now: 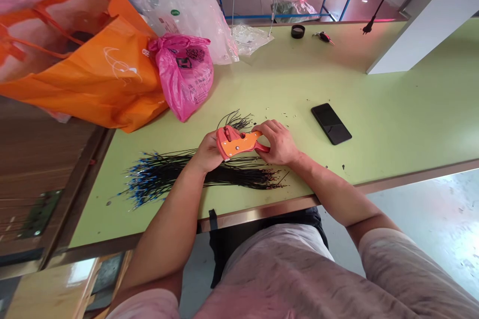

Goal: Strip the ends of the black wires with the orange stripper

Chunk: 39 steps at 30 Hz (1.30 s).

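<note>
My right hand (pixel 279 142) is wrapped round the handles of an orange and red wire stripper (pixel 236 146), held above the table. My left hand (pixel 208 153) is closed at the stripper's head, which hides its fingertips and whatever they grip. Under my left wrist and the tool lies a long bundle of black wires (pixel 179 172), with blue ends at the left and reddish ends at the right. A smaller group of black wires (pixel 239 120) fans out just behind the stripper.
A black phone (pixel 331 123) lies on the green table (pixel 396 129) to the right. An orange bag (pixel 123 70), a knotted pink plastic bag (pixel 187 75) and clear bags (pixel 194 15) stand back left. Further back are a black cap (pixel 298 31), keys (pixel 325 37) and a white post (pixel 407 35).
</note>
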Available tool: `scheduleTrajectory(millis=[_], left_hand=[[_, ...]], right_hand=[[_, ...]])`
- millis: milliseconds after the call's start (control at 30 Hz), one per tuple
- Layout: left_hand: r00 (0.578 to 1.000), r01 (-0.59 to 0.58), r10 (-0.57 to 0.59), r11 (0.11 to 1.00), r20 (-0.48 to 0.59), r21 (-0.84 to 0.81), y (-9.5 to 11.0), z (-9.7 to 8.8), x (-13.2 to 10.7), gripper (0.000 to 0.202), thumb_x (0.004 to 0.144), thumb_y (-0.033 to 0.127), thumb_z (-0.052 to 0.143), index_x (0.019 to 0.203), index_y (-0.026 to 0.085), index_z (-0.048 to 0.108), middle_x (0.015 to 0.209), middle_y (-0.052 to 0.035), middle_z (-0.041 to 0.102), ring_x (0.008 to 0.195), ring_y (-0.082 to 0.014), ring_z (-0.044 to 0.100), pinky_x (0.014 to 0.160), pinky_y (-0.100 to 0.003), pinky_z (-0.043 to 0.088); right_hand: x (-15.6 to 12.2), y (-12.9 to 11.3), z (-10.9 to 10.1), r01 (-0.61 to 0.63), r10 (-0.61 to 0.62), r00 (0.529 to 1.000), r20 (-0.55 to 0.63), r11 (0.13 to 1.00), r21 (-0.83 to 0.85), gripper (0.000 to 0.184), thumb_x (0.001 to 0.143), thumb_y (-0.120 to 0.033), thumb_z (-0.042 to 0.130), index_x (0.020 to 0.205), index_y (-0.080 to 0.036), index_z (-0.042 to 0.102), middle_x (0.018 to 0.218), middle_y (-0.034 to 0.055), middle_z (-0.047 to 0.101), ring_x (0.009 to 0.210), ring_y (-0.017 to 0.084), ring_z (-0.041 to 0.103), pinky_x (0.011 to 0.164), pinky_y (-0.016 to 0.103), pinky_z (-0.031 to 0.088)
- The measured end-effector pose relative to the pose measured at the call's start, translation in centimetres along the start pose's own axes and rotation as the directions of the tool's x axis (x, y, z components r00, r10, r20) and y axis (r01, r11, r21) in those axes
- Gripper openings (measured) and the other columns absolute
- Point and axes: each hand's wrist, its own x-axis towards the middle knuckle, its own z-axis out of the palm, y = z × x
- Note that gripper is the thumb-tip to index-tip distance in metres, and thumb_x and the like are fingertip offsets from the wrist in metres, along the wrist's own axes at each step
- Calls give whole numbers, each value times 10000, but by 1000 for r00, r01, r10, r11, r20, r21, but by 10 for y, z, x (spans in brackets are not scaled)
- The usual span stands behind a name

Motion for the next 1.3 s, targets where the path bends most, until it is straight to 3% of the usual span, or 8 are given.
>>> scheduleTrajectory(millis=[233,367,500,667,800,1000,1133,1300], left_hand=[[998,-46,43,997,37,67,0,-1,2,461,602,526,1033,790,175,800,923,-93,814,909,-273,782,898,-410,658],[1000,-10,8,996,22,87,1,-2,1,451,573,497,1021,788,176,789,882,-71,799,744,-200,708,723,-329,614],[999,23,-27,994,28,110,0,-2,-1,406,581,426,1015,733,177,732,673,2,667,536,-91,474,509,-233,408],[999,23,-25,999,31,38,0,0,-1,477,672,545,1007,797,194,710,560,58,503,485,-75,377,473,-223,315],[999,19,-20,1000,-50,-21,0,2,1,506,699,587,1008,883,199,740,587,57,520,491,-73,400,466,-206,310],[995,-10,5,999,-98,-43,7,7,2,453,724,517,979,939,208,728,665,41,595,500,-71,444,452,-200,298],[986,-81,79,997,-147,-13,7,8,3,409,741,491,959,901,225,693,684,46,623,491,-70,450,449,-206,293],[984,-41,60,993,-170,111,5,8,1,225,733,368,887,806,201,755,625,23,626,533,-93,485,513,-213,357]], right_hand=[[2,-4,0,-19,19,1000,12,1000,-8,412,938,-412,656,1271,-172,692,1101,136,737,975,281,629,909,424,527],[2,-7,-2,-64,64,997,41,998,0,378,925,-423,655,1201,-169,706,1004,108,736,883,236,619,824,360,495],[1,-12,-3,-196,194,976,103,980,17,271,994,-454,585,982,-199,677,790,23,658,667,152,485,663,303,364],[2,-13,-2,-267,257,964,70,924,273,306,943,-480,692,1063,-206,624,846,-1,634,699,138,484,696,288,414],[5,-12,-2,-326,325,940,102,772,546,367,956,-550,716,1057,-219,594,817,-40,551,702,134,468,703,298,445],[8,-11,-13,-361,222,932,285,533,765,356,942,-483,800,1032,-191,618,897,-5,621,776,138,579,763,317,522],[9,-8,-24,-405,92,900,427,540,738,316,931,-419,828,1027,-173,654,923,12,684,814,143,619,800,325,550],[10,-9,-31,-480,-75,802,593,511,713,293,904,-348,860,1062,-154,708,1032,71,798,891,168,724,854,335,613]])
